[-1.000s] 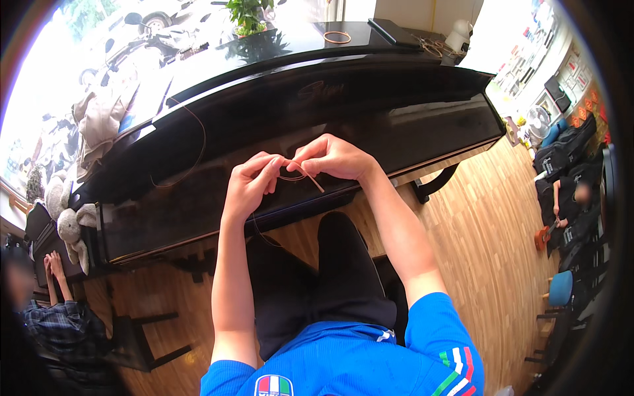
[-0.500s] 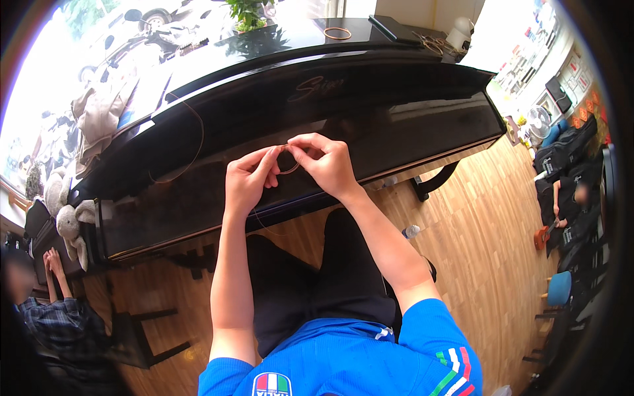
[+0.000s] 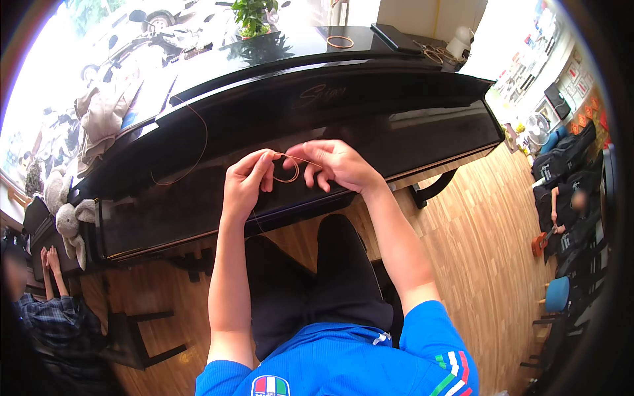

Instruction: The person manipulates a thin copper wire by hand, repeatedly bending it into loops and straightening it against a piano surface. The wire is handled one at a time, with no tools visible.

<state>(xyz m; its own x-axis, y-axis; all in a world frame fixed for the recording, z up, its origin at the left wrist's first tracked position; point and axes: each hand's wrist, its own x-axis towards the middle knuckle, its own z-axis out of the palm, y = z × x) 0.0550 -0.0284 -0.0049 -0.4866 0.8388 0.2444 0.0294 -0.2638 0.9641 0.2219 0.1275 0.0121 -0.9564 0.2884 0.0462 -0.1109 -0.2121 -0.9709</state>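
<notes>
My left hand [image 3: 246, 181] is closed in a pinch on a thin copper-coloured wire [image 3: 296, 173], bent into a small loop beside the fingertips. A straight strand runs from that pinch into my right hand [image 3: 340, 165]. The right hand's index finger and thumb are a little smeared, and its lower fingers curl beneath the strand; the exact grip is partly hidden. Both hands are in front of the dark front of a glossy black upright piano [image 3: 396, 99], above my knees. A loose thin wire end hangs below my left wrist.
Another long curved wire [image 3: 206, 142] lies across the piano's left part. On top are a wire ring [image 3: 340, 42], a potted plant [image 3: 253, 16], a dark flat case [image 3: 395, 38] and tangled wire [image 3: 432, 53]. A plush rabbit [image 3: 67, 221] sits left, near a seated person [image 3: 56, 317].
My right hand has moved right, away from the left fingertips, drawing a strand out straight. The loop now shows more openly between the hands. My left hand keeps its pinch.
</notes>
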